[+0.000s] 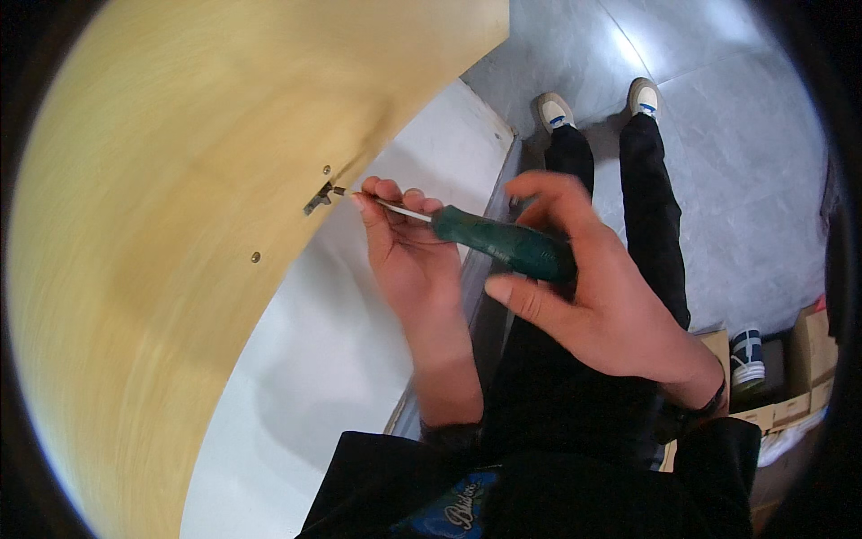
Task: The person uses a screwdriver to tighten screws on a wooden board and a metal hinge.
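Observation:
My right hand point(584, 287) wraps the dark green handle of a screwdriver point(503, 244). The thin metal shaft runs left to a small metal bracket point(318, 198) on the edge of a light wooden panel point(180, 180). My left hand point(400, 242) pinches the shaft near its tip with the fingertips, steadying it. Two small screw heads sit in the panel, one point(327, 169) just above the bracket and one point(255, 258) below it.
A white board point(359, 341) lies under the wooden panel. My legs in black trousers and white shoes point(557, 112) stand on a grey tiled floor point(736, 180). Cardboard boxes point(790, 377) and a small can point(745, 355) are at the lower right.

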The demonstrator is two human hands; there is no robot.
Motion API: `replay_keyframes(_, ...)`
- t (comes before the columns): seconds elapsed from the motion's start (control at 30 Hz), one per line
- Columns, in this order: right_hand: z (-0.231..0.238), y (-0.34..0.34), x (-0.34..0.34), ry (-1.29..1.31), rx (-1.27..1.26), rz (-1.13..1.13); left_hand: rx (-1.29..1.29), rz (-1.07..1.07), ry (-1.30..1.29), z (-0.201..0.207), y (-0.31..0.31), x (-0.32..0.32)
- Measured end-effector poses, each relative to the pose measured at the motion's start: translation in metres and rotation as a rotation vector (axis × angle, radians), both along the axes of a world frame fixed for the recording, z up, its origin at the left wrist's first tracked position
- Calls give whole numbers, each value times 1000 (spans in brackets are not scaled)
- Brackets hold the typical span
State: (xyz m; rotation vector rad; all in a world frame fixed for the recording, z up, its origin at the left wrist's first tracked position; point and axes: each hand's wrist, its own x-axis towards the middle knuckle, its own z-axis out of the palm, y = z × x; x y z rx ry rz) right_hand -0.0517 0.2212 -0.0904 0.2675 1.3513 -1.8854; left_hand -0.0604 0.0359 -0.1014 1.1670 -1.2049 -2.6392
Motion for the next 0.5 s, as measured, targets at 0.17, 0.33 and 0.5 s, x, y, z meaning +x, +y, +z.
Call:
replay_keyframes(0.17, -2, 3, 3, 87, 59, -148, 12, -25, 75, -2, 12, 2)
replay_keyframes(0.33, 6, 6, 2, 30, 124, -40, -27, -16, 32, -13, 1, 11)
replay_keyframes(0.5, 1, 5, 2, 11, 109, 37, -37, -87, 89, 1, 21, 5)
